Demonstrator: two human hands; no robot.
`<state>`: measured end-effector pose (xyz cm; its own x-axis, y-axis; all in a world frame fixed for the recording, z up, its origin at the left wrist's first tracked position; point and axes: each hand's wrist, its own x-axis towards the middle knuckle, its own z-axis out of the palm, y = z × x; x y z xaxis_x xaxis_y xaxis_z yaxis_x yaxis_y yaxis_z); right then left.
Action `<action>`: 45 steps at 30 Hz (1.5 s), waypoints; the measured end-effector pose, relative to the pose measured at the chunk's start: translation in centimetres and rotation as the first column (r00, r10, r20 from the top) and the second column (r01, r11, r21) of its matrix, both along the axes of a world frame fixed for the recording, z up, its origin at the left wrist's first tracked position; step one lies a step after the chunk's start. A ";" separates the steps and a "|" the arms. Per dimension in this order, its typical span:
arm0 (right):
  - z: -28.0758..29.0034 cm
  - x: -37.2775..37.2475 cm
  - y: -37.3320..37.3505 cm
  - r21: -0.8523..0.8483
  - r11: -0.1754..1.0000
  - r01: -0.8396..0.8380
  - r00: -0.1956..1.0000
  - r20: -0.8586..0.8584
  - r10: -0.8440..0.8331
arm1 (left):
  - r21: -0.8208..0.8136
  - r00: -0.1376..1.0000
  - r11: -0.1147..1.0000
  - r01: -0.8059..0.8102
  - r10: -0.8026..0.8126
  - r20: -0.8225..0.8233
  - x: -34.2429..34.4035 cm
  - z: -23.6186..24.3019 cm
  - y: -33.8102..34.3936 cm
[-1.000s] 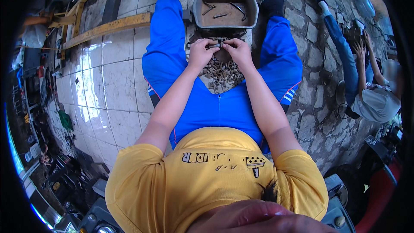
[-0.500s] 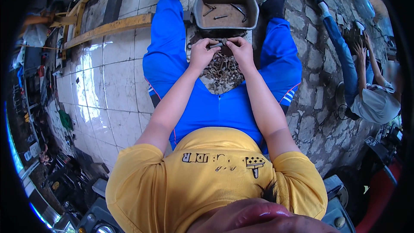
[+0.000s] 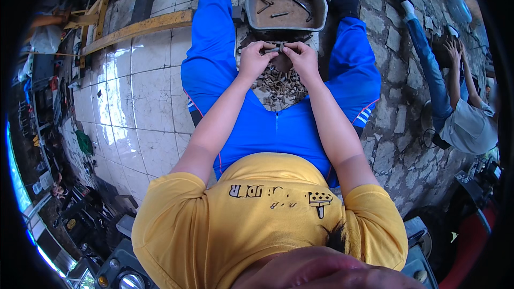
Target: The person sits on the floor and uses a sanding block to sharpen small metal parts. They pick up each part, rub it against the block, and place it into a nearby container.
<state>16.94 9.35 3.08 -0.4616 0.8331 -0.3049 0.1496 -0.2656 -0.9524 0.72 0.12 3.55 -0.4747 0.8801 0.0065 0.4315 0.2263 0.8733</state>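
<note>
"While you sit there, where's the bolt [image 3: 272,50]?"

"Just my side of the near edge of the bin [image 3: 284,5]. My left hand [image 3: 254,60] pinches it between thumb and fingers; the thumb and fingertips of my right hand [image 3: 303,61] close on its other end."

"Below that?"

"I've a heap of metal parts [image 3: 277,84] on the floor [image 3: 152,96], between my legs."

"And inside the bin?"

"Bent rod [image 3: 269,4] by the left edge, short rod [image 3: 279,15] in the middle, curved bar [image 3: 302,6] by the right edge."

"Further out?"

"Yellow beam [image 3: 150,28] on my left, another person [image 3: 471,128] on my right."
</note>
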 end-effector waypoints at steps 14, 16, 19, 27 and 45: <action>-2.0 1.2 2.2 -0.531 0.806 0.261 0.831 -0.302 -0.467 | -0.037 0.638 0.981 -0.191 0.153 0.754 -1.5 -1.5 0.5; -1.4 0.8 2.0 -0.582 0.785 0.212 0.806 -0.350 -0.477 | -0.046 0.477 0.973 -0.225 0.151 0.866 -1.9 -1.7 0.3; -1.3 0.9 2.6 -0.607 0.786 0.117 0.802 -0.410 -0.435 | -0.100 0.334 0.953 -0.284 0.197 0.922 -1.9 -1.7 0.1; -1.1 0.4 1.6 -0.437 0.891 0.122 0.873 -0.379 -0.305 | 0.039 0.537 0.972 -0.233 0.096 0.838 -1.6 -1.8 0.1; -0.6 0.3 1.3 -0.311 0.949 0.056 0.935 -0.316 -0.158 | 0.069 0.992 0.997 0.026 -0.018 -0.126 0.0 0.0 0.2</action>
